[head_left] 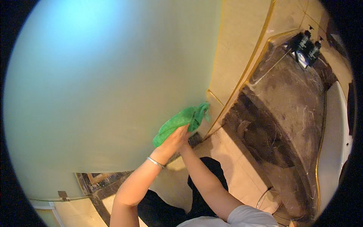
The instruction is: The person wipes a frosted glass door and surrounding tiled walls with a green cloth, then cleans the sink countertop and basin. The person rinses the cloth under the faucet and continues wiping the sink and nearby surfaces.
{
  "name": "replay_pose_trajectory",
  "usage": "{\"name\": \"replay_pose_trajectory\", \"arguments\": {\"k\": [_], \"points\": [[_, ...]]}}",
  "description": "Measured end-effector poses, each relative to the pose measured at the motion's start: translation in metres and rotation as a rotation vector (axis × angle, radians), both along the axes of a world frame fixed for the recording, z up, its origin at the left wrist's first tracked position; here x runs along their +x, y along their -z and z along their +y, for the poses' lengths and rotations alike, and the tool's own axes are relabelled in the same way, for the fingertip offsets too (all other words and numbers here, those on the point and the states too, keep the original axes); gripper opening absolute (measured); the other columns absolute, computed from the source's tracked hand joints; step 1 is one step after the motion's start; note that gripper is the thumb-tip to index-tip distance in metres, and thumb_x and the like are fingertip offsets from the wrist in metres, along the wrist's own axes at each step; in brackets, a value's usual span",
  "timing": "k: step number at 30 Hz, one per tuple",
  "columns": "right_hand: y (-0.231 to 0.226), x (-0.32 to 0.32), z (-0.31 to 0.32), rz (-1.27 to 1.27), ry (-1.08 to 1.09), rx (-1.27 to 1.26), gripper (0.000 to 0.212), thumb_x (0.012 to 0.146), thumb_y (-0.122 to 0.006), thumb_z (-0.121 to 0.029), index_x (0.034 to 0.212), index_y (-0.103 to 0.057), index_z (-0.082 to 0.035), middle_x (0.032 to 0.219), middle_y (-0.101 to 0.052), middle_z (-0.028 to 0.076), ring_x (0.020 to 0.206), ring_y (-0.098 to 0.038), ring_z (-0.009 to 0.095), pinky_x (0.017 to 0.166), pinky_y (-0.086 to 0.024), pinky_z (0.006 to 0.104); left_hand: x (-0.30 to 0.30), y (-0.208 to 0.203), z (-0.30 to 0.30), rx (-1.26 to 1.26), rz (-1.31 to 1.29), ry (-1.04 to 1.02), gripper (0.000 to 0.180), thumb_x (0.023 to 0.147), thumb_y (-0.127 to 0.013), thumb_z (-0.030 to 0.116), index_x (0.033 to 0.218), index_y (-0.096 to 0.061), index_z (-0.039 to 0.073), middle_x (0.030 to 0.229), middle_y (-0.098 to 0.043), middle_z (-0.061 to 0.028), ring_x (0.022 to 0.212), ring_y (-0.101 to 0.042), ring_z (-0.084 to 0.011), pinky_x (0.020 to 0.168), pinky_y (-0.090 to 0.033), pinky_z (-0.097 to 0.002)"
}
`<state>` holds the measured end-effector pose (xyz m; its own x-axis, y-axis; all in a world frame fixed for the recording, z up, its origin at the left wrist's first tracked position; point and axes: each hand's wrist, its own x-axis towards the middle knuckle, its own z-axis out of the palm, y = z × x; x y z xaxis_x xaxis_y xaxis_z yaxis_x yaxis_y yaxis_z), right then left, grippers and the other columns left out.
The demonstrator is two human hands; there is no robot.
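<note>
A green cloth [176,122] lies bunched against a large frosted glass panel [113,98], close to the panel's right edge. My left hand [173,140], with a silver bangle at the wrist, is closed on the cloth from below. Right beside it, my right hand [184,139] meets the left at the cloth's lower side. Most of the right hand is hidden behind the left, so its fingers do not show. The cloth's right end hangs in folds near the wall corner.
A brown marble counter [295,102] runs along the right, with dark pump bottles [310,43] at its far end. The white rim of a tub or basin [334,140] lies beyond it. Beige tiled floor [234,159] shows below, and a metal clip [63,195] sits on the glass's lower edge.
</note>
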<state>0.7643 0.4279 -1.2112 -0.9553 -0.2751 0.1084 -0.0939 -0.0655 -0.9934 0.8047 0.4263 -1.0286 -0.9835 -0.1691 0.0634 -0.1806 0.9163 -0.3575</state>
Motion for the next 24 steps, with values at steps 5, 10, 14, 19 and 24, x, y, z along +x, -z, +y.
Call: {"name": "replay_pose_trajectory", "arguments": {"k": [5,10,14,19,24], "points": [[0.058,0.032,0.017,-0.193,-0.079,0.065,0.060,0.091,-0.053,-0.030,0.139,-0.029,-0.002,0.145,-0.029,0.019,0.132,-0.031,0.034,0.109,-0.023,0.0472,0.016,0.107,0.005,-0.010,-0.027,-0.002,0.048,0.088,-0.048,0.023,0.134,-0.046,0.008,0.139,-0.043,-0.0040,0.130,-0.036,-0.0228,0.108,-0.029,-0.0361],[0.085,0.044,0.027,-0.348,-0.132,0.085,0.059,0.091,-0.053,-0.031,0.138,-0.031,-0.003,0.144,-0.030,0.019,0.132,-0.031,0.034,0.109,-0.023,0.0471,0.002,0.188,0.003,0.911,0.062,-0.231,0.047,0.091,-0.046,0.021,0.136,-0.043,0.010,0.142,-0.040,-0.0039,0.129,-0.038,-0.0218,0.108,-0.028,-0.0334],[0.090,0.050,0.030,-0.416,-0.172,0.081,0.059,0.090,-0.053,-0.031,0.137,-0.032,-0.003,0.144,-0.030,0.019,0.132,-0.031,0.033,0.109,-0.023,0.0469,-0.013,0.202,-0.001,0.452,0.164,-0.038,0.041,0.090,-0.049,0.016,0.132,-0.049,0.011,0.137,-0.045,-0.0070,0.122,-0.045,-0.0231,0.102,-0.035,-0.0323],[0.083,0.057,0.036,-0.462,-0.219,0.063,0.058,0.090,-0.053,-0.032,0.137,-0.033,-0.003,0.144,-0.031,0.020,0.132,-0.031,0.033,0.109,-0.023,0.0468,-0.004,0.195,0.010,0.906,0.348,-0.154,0.030,0.090,-0.053,0.013,0.119,-0.059,0.009,0.121,-0.060,-0.0103,0.106,-0.058,-0.0282,0.088,-0.048,-0.0344],[0.081,0.060,0.045,-0.509,-0.250,0.057,0.057,0.090,-0.053,-0.032,0.136,-0.034,-0.003,0.143,-0.031,0.020,0.132,-0.031,0.033,0.108,-0.024,0.0466,0.061,0.152,0.020,0.788,0.101,-0.362,0.031,0.089,-0.054,0.019,0.118,-0.058,0.010,0.115,-0.060,-0.0069,0.101,-0.058,-0.0221,0.085,-0.047,-0.0328]]}}
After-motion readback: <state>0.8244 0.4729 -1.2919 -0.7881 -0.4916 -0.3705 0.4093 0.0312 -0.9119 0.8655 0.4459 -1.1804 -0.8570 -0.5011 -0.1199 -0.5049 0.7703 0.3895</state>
